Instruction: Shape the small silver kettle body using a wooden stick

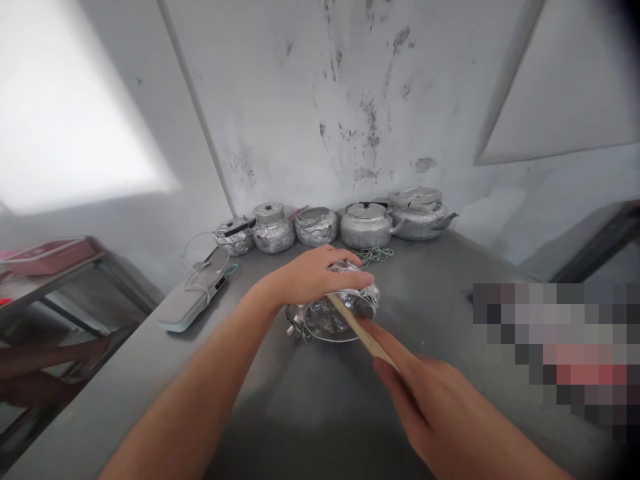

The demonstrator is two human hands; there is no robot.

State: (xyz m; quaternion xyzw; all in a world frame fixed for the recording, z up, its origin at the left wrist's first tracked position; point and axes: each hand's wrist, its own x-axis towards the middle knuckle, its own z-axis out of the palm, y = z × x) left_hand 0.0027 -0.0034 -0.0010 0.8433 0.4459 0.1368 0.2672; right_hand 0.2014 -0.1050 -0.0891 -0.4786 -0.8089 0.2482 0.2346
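Note:
My left hand [313, 273] lies over the top of a small shiny metal pot [340, 313] on the grey table [440, 280], its fingers curled round the rim. My right hand [430, 407] pinches a thin wooden stick [357, 325] whose far end reaches into the pot's mouth. The pot lies tilted, its opening facing me. A beaded chain [294, 325] hangs at the pot's left side.
Several embossed metal teapots and pots [367, 225] line the back of the table against the stained wall. A grey case with a cable [193, 300] lies at the left. A blurred patch [555, 353] covers the right side. A shelf [50, 260] stands at the far left.

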